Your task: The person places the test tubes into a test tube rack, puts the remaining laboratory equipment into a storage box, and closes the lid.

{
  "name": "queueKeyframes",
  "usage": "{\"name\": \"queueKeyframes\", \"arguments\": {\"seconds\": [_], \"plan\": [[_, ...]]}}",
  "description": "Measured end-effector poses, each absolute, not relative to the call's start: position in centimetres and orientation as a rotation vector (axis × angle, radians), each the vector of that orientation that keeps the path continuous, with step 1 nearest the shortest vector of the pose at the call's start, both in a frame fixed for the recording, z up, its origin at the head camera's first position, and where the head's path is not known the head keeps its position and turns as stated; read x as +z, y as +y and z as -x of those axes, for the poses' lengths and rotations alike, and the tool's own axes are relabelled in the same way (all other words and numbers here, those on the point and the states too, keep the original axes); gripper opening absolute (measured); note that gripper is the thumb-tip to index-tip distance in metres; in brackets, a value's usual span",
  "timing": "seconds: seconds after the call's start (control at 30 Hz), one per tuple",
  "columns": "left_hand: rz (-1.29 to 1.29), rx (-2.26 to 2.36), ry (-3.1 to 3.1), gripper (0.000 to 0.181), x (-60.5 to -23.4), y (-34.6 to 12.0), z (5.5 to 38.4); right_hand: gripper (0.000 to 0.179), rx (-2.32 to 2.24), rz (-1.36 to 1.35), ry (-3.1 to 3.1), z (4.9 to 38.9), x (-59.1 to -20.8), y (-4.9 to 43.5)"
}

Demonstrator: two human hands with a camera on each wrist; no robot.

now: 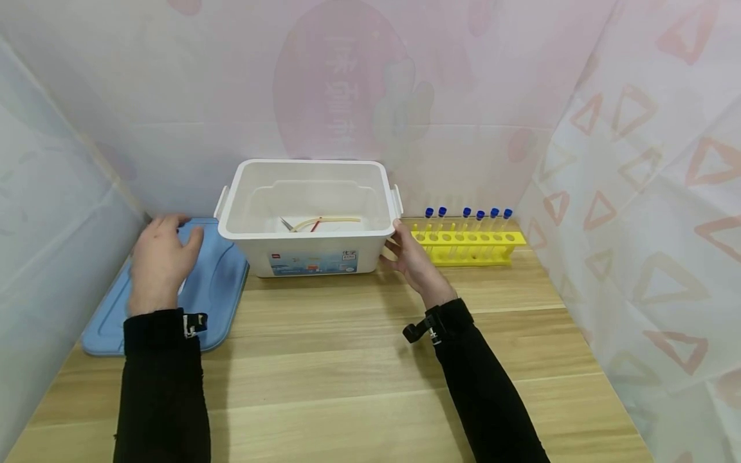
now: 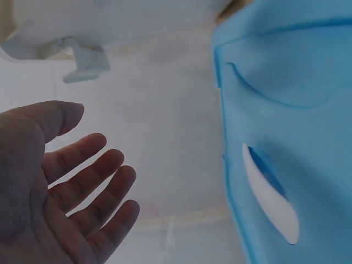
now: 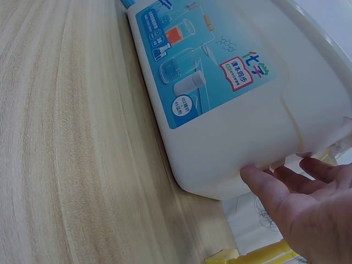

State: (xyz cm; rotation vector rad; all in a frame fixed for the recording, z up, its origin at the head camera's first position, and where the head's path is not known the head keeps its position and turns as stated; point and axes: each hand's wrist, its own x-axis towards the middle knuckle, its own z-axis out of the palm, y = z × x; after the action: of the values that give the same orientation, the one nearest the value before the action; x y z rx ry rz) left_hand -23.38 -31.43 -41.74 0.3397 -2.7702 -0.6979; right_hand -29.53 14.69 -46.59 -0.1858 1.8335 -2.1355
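A white plastic storage box [image 1: 312, 251] stands at the back of the table, with a blue printed label [image 3: 184, 60] on its front. Inside lie a pale yellow tube [image 1: 332, 220], a thin red item [image 1: 316, 224] and a pointed metal item [image 1: 286, 224]. My right hand [image 1: 413, 257] touches the box's right front corner, thumb on the corner and fingers along the side. Left of the box lies its blue lid [image 1: 217, 283], with a white clip [image 2: 272, 201] on it. My left hand [image 1: 162, 257] hovers over this lid, fingers spread and holding nothing.
A yellow test tube rack [image 1: 469, 239] stands right of the box, holding several tubes with blue caps [image 1: 466, 211]. Patterned white sheets [image 1: 654, 212] wall in the wooden table [image 1: 347, 360] at the back and both sides.
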Motion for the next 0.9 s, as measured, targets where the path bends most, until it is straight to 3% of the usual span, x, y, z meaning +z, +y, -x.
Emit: {"name": "queueKeyframes", "arguments": {"seconds": [0.43, 0.9], "plan": [[-0.474, -0.771, -2.959, 0.068, -44.5, -34.3, 23.2, 0.072, -2.145, 0.171, 1.825, 29.5, -46.5, 14.6], [-0.6, -0.75, -3.041, 0.06, -46.1, -35.5, 23.0, 0.072, -2.138, 0.157, 1.831, 29.5, -46.4, 14.6]]}}
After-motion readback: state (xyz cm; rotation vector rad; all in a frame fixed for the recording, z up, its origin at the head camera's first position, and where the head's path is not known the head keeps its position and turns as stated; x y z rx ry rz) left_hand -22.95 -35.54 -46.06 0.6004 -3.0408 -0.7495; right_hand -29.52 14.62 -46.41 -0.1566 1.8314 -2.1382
